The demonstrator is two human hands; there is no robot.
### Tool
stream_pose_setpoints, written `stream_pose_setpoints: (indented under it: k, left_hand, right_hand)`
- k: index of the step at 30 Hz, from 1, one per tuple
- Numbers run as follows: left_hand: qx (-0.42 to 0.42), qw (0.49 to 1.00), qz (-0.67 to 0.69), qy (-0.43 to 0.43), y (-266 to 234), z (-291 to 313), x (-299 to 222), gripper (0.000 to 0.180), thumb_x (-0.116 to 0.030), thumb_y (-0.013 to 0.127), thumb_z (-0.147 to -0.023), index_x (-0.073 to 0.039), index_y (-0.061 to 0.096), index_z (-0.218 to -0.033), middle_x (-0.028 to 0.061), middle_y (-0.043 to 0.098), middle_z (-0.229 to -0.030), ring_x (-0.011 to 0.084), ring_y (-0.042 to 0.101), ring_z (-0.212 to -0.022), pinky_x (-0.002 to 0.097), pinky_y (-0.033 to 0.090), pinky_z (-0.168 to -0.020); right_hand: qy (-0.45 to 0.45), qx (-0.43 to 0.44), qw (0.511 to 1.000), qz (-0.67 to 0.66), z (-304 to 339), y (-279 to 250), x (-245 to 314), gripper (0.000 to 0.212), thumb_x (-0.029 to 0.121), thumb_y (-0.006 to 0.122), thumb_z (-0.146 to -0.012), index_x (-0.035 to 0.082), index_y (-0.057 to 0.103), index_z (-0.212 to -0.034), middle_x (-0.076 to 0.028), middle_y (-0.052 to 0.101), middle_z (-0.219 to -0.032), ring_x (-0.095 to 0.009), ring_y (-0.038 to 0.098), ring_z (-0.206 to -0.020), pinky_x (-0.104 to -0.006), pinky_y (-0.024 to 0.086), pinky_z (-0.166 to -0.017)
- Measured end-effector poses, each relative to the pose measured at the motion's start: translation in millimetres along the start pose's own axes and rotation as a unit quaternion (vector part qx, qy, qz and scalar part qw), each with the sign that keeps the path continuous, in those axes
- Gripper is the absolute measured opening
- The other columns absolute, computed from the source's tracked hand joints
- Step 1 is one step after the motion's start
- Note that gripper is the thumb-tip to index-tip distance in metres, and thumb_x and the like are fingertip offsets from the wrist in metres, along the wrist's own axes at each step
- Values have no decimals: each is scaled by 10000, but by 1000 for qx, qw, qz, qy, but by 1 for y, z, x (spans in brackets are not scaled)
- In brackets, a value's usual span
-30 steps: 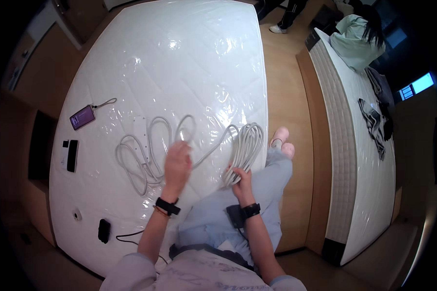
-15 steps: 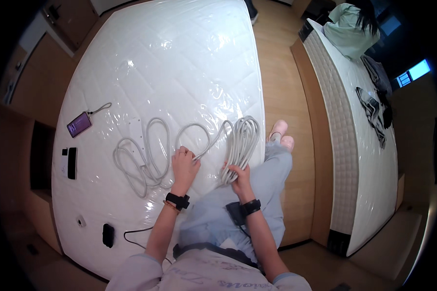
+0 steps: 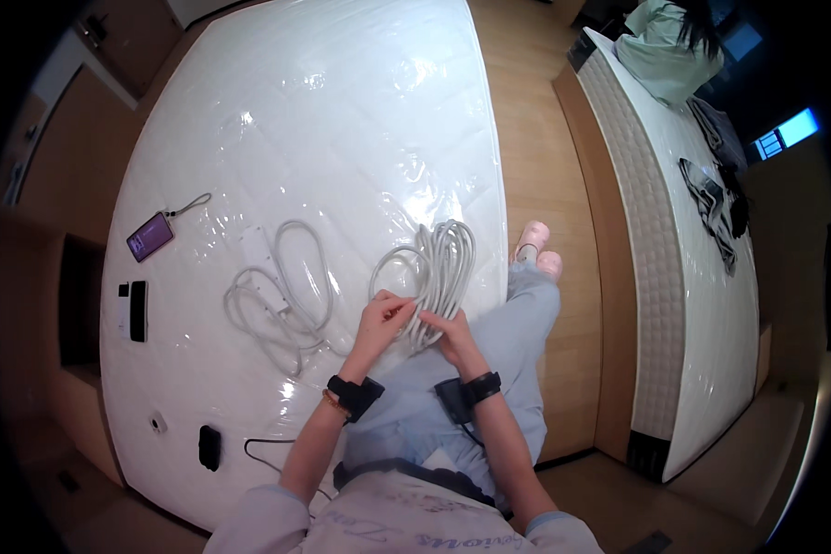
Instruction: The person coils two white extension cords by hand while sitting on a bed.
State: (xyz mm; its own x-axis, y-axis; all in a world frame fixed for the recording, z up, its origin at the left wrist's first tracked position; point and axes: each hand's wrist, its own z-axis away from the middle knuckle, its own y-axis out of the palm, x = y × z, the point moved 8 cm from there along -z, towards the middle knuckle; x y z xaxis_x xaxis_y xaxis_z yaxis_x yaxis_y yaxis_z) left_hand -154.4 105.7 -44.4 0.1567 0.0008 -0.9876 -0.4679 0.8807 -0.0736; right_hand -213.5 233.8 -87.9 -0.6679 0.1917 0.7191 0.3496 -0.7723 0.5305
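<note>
A grey extension cord is gathered into a long looped bundle [image 3: 450, 263] over the edge of a plastic-wrapped mattress. My right hand [image 3: 448, 334] is closed around the bundle's near end, thumb on top. Right beside it, my left hand [image 3: 384, 323] pinches a length of the same cord against the bundle's left side; its fingertips are partly hidden. One loop arches up above my left hand. More cord [image 3: 328, 277] lies in loose loops to the left, around and over a white power strip [image 3: 266, 272] on the mattress.
Left on the mattress [image 3: 295, 129] lie a purple-screened phone [image 3: 150, 236] with a strap, a dark phone [image 3: 138, 311], a small white item [image 3: 158, 423] and a black case [image 3: 210, 448]. A second mattress [image 3: 702, 369] with clothes [image 3: 708, 208] and a seated person [image 3: 669, 55] is at right.
My left hand has moved right, bringing cord up to the bundle beside my right hand. The loop between them has shrunk, and the bundle has shifted slightly left.
</note>
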Motion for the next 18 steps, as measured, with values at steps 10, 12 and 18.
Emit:
stream_pose_setpoints:
  k: [10,12,18]
  left_hand:
    - [-46,971,-209,107,12,10,-30,136,-123,613,-828,-3,661,-870,141,582,-721,245,568,-604,319,444,-561]
    - [-93,977,-142,134,-1,9,-32,150,-131,597,-844,7,648,-878,134,598,-738,223,567,-601,314,444,-563]
    - [-256,966,-28,-14,-107,-4,-28,185,-164,538,-905,-3,629,-887,1,590,-748,51,482,-616,208,387,-534]
  right_hand:
    - [32,-20,987,-154,-8,-16,-9,401,-79,617,-714,-73,524,-1105,-160,616,-1039,-231,617,-898,-324,501,-797]
    - [31,-27,984,-171,-8,-18,-8,408,-79,619,-708,-71,524,-1105,-155,617,-1029,-234,617,-890,-324,502,-790]
    - [-22,-84,990,-109,-5,-21,2,383,-78,632,-692,-60,547,-1065,-135,626,-958,-215,622,-830,-321,502,-778]
